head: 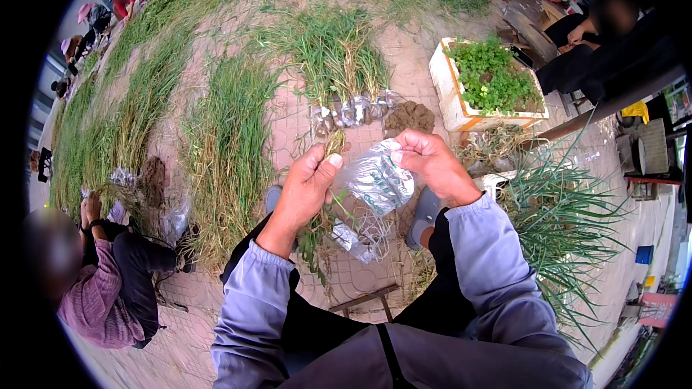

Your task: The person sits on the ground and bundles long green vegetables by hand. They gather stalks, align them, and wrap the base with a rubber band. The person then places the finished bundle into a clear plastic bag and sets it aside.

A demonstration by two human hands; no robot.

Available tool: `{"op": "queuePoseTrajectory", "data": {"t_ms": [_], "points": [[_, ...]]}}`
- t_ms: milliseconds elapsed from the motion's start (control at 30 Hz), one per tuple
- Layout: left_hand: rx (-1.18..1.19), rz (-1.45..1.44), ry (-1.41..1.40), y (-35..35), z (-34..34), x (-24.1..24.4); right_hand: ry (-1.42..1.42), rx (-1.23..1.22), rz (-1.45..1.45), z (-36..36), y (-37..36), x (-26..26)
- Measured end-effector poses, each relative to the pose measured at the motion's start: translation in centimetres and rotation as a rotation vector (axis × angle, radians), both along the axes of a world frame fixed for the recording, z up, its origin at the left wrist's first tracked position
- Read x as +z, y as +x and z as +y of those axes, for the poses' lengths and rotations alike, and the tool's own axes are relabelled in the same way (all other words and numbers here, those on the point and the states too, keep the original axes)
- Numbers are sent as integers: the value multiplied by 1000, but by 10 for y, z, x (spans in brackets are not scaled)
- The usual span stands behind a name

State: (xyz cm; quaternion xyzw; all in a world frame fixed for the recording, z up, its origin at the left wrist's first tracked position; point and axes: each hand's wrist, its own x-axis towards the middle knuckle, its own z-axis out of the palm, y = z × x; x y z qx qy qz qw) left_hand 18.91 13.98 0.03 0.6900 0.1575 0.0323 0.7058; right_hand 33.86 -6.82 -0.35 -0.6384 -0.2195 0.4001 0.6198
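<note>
My left hand [308,178] grips a plant bundle; its pale root end [335,143] sticks up past the thumb and its leafy green part [310,246] hangs below the fist. In my right hand [432,162], thumb and fingers pinch the rim of a thin clear plastic bag [378,177] bearing green print. The bag hangs beside my left hand; whether they touch I cannot tell. Between my feet lie more plastic bags [348,237] and a tangle of white string [378,235]. Beyond my hands, several grass bundles [338,59] have their root ends wrapped in clear bags, beside a mud heap [409,117].
A long pile of cut grass [227,129] lies to the left, near a seated person [102,302]. On the right stand a foam box of leafy herbs [451,100] and long-leaved green plants [562,221]. Another person [589,48] sits behind the box.
</note>
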Motion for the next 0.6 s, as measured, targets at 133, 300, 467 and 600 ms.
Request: {"op": "queuePoseTrajectory", "data": {"t_ms": [133, 300, 467, 600], "points": [[-39, 19, -102, 6, -11, -4, 27, -51, 5, 5, -3, 9], [-91, 12, -117, 10, -16, -13, 124, -112, 94, 12, -6, 14], [132, 44, -164, 18, -25, -7, 199, -209, 315, 7, -3, 7], [345, -31, -394, 23, -19, -17, 219, -107, 400, -3, -11, 9]]}}
